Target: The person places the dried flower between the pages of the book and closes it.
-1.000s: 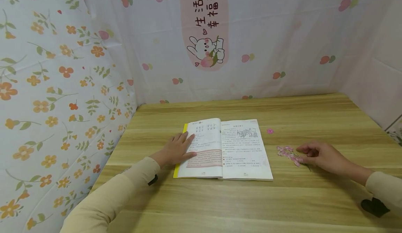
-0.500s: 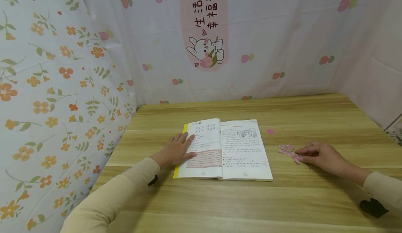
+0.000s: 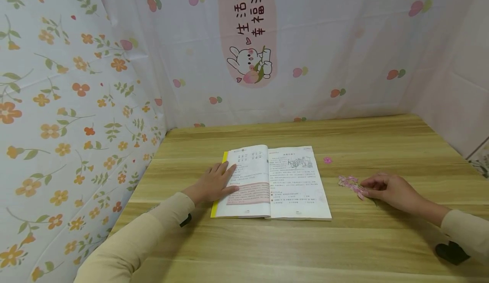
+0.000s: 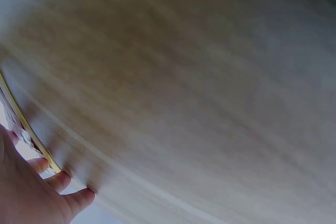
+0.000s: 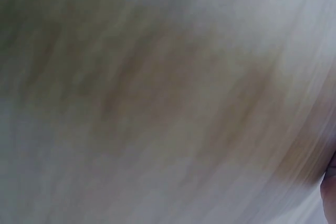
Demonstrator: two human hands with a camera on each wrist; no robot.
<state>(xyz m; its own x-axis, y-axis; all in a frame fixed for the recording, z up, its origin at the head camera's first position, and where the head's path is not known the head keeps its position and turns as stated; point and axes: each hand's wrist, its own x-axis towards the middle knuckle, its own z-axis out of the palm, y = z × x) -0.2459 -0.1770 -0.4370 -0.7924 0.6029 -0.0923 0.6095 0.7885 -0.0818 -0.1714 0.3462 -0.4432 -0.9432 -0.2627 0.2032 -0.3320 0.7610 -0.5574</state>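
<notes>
An open book point(image 3: 298, 189) with printed pages and a yellow cover edge lies on the table in the head view. My left hand point(image 3: 214, 183) rests on its left page and outer edge with fingers spread; in the left wrist view the fingers point(image 4: 59, 181) lie along the yellow edge. To the right of the book, a small sprig of pink flowers point(image 3: 349, 182) lies low over the wood. My right hand point(image 3: 393, 191) pinches its near end between thumb and index finger. Only one fingertip point(image 5: 329, 195) shows in the right wrist view.
A single loose pink blossom point(image 3: 327, 160) lies beyond the sprig, near the book's right edge. Wood-grain tabletop point(image 3: 244, 249) surrounds the book. Printed curtains point(image 3: 324, 37) hang behind the table and along its left side.
The pink flowers have drawn into a tighter bunch and shifted slightly as the right thumb and finger closed on them. The left hand has stayed on the book.
</notes>
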